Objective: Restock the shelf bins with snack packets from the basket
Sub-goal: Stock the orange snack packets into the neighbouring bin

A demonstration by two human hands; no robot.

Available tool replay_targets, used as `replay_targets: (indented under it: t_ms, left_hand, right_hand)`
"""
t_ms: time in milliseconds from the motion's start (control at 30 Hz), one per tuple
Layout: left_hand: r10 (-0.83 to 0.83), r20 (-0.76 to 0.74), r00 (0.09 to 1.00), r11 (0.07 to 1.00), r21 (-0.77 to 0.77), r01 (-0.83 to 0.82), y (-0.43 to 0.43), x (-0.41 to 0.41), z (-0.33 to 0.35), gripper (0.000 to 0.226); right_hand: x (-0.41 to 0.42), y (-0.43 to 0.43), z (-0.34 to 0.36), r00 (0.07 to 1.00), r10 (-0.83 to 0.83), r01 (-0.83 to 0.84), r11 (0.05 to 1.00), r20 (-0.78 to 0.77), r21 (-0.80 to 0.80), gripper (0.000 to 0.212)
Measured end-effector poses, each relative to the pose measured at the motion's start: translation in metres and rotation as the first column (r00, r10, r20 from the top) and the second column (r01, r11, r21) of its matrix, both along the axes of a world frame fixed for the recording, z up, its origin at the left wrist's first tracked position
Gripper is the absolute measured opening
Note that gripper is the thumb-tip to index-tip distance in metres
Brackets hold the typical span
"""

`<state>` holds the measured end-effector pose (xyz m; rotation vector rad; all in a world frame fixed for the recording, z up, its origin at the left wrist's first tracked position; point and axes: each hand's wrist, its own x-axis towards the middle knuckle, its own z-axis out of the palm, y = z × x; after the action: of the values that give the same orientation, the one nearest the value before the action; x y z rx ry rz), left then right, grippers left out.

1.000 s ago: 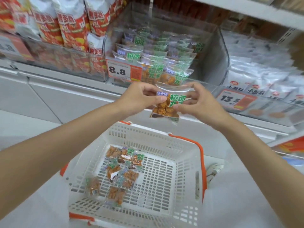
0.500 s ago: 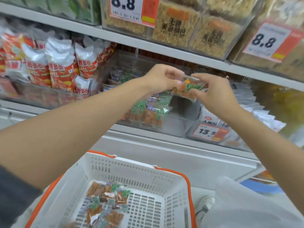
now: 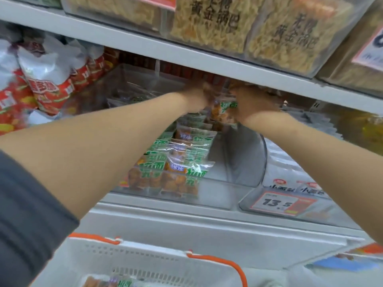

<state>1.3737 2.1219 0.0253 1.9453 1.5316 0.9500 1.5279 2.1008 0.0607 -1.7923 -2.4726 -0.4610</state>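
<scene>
Left hand (image 3: 198, 96) and right hand (image 3: 253, 104) pinch 1 crinkly clear packet (image 3: 224, 111) over transparent plastic bin (image 3: 244, 164).

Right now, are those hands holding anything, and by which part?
Yes: one small clear snack packet with green lettering, left hand on its left side, right hand on its right; blur hides the exact grip.

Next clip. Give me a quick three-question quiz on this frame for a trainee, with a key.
1. True or false: the left hand and right hand hold the snack packet down inside the basket.
2. The price tag on the bin right of the one being filled reads: A) 8.8 B) 13.5 C) 5.0
3. Fill in: the basket's handles are ___.
Key: 1 false, they hold it over the clear bin; 2 B; 3 orange.
</scene>
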Motion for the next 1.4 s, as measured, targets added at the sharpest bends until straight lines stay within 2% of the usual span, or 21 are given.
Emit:
replay_targets:
  t_ms: [133,233,300,400,600,700,767,867,1067,1200,1300,1367,1400]
  left_hand:
    - [-0.019,-0.105,0.994,0.999,0.042,0.024,0.015,-0.007,-0.014,0.009]
    - [-0.06,-0.053,0.997,0.998,0.0,0.06,0.019,-0.013,-0.02,0.027]
    - [-0.091,-0.026,0.996,0.996,0.012,0.091,0.019,-0.017,-0.02,0.027]
    - [-0.122,-0.079,0.989,0.99,0.054,0.127,0.021,-0.017,-0.022,0.02]
    - [-0.084,-0.14,0.987,0.984,0.143,0.104,0.02,-0.013,-0.026,0.017]
    - [-0.079,-0.094,0.992,0.981,0.169,0.094,0.02,-0.015,-0.028,0.014]
    - [-0.087,-0.079,0.993,0.982,0.159,0.099,0.018,-0.017,-0.029,0.014]
    - [-0.113,-0.137,0.984,0.982,0.136,0.132,0.014,-0.02,-0.029,0.018]
    - [-0.107,-0.21,0.972,0.987,0.093,0.129,0.003,-0.023,-0.026,0.025]
    - [-0.117,-0.185,0.976,0.991,0.041,0.126,-0.006,-0.022,-0.023,0.028]
    - [-0.089,-0.231,0.969,0.995,0.015,0.095,-0.015,-0.028,-0.02,0.029]
    - [-0.049,-0.305,0.951,0.998,0.01,0.054,-0.022,-0.036,-0.017,0.029]
    - [-0.027,-0.348,0.937,0.999,0.009,0.032,-0.028,-0.04,-0.015,0.029]
  right_hand:
    - [-0.005,0.031,-0.006,0.991,0.105,-0.101,0.994,0.078,-0.053,0.029]
    - [-0.006,0.048,-0.013,0.982,0.131,-0.12,0.989,0.139,-0.085,0.018]
    - [-0.004,0.054,-0.017,0.976,0.137,-0.118,0.986,0.17,-0.116,0.024]
    - [-0.001,0.06,-0.024,0.962,0.158,-0.133,0.983,0.223,-0.125,0.032]
    - [-0.003,0.06,-0.019,0.935,0.185,-0.129,0.972,0.304,-0.194,0.029]
    - [-0.005,0.059,-0.021,0.93,0.18,-0.13,0.977,0.321,-0.172,0.035]
    - [-0.008,0.057,-0.023,0.923,0.158,-0.111,0.982,0.35,-0.151,0.039]
    - [-0.011,0.055,-0.025,0.92,0.139,-0.087,0.984,0.367,-0.156,0.044]
    - [-0.011,0.05,-0.019,0.938,0.128,-0.063,0.977,0.321,-0.205,0.044]
    - [-0.014,0.048,-0.025,0.918,0.11,-0.076,0.992,0.381,-0.104,0.035]
    - [-0.009,0.046,-0.023,0.966,0.104,-0.066,0.984,0.236,-0.167,0.025]
    - [-0.005,0.04,-0.016,0.996,0.088,-0.083,0.987,0.03,-0.136,0.017]
    - [-0.006,0.033,-0.013,0.99,0.057,-0.073,0.99,-0.132,-0.118,0.018]
